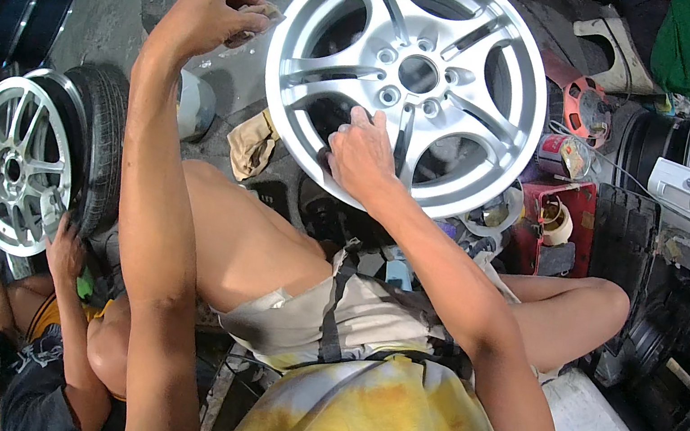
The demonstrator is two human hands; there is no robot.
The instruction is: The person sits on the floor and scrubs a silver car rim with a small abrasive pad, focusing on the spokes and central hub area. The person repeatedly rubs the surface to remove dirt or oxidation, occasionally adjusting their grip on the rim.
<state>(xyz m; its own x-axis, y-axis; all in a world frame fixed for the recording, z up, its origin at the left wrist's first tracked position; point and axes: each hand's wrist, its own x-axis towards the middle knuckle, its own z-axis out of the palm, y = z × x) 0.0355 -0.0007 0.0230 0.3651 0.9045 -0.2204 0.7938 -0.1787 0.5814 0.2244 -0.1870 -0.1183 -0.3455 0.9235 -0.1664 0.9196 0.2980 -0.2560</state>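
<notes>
Yellow-and-grey shirt [364, 429] right up close, filling the bottom of the view, and beyond the lap [374, 316], the big silver wheel [456, 97], face turned our way, upper centre. Far left, a co-worker's hands [65, 253] are on a second silver wheel [0, 158] beside a black tyre [105, 148]. Now the left hand [205, 14], raised at the big wheel's left side, fingertips pinched! Right hand [361, 159] lies across the wheel's lower rim, fingers reaching over an opening between spokes; how tightly they close, I can't make out. Tan cloth [252, 145] lies just left of the wheel, and smallest, a greyish scrap [264, 11], caught in that left-hand pinch, near the rim.
</notes>
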